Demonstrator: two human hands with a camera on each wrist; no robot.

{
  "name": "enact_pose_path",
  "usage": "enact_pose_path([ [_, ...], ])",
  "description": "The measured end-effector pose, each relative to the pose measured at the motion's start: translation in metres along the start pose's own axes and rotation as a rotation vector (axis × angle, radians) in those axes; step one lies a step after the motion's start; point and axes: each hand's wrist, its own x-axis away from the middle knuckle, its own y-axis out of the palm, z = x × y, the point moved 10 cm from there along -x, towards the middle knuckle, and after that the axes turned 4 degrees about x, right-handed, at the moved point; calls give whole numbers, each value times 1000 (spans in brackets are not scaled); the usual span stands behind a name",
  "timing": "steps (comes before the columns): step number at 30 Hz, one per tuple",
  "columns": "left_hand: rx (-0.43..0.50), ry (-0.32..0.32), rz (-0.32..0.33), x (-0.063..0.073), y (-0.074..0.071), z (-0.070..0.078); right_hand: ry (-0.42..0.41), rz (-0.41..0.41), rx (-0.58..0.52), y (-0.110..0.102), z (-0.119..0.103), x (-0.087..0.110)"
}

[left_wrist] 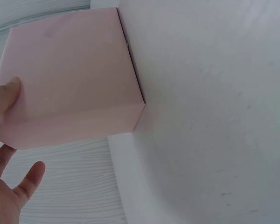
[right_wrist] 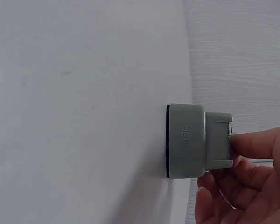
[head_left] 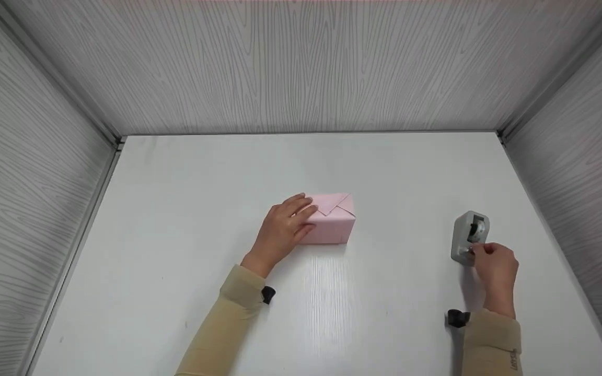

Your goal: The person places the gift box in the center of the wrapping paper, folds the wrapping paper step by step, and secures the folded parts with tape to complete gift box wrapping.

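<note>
A pink paper-wrapped box (head_left: 327, 230) with folded flaps on its top sits on the white table. My left hand (head_left: 280, 227) grips its left end, fingers over the top and the thumb on the near side; in the left wrist view the thumb (left_wrist: 9, 95) lies flat on the box's pink face (left_wrist: 70, 70). To the right stands a grey tape dispenser (head_left: 463, 235) with a roll of clear tape (head_left: 479, 228). My right hand (head_left: 497, 263) pinches the tape's end at the dispenser's toothed cutter (right_wrist: 229, 140), thumb and forefinger close together. The pinched tape itself is mostly hidden by the fingers.
The white table (head_left: 217, 172) is bounded by grey wood-grain panels at the back (head_left: 301, 68), left (head_left: 29, 172) and right (head_left: 583, 130). Black wrist cameras sit at both cuffs.
</note>
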Motion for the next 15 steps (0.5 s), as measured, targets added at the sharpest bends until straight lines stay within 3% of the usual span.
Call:
enact_pose_path([
  [6, -8, -3, -9, 0, 0, 1, 80, -82, -31, 4, 4, -2],
  [15, -10, -6, -12, -1, 2, 1, 135, -129, -56, 6, 6, -1],
])
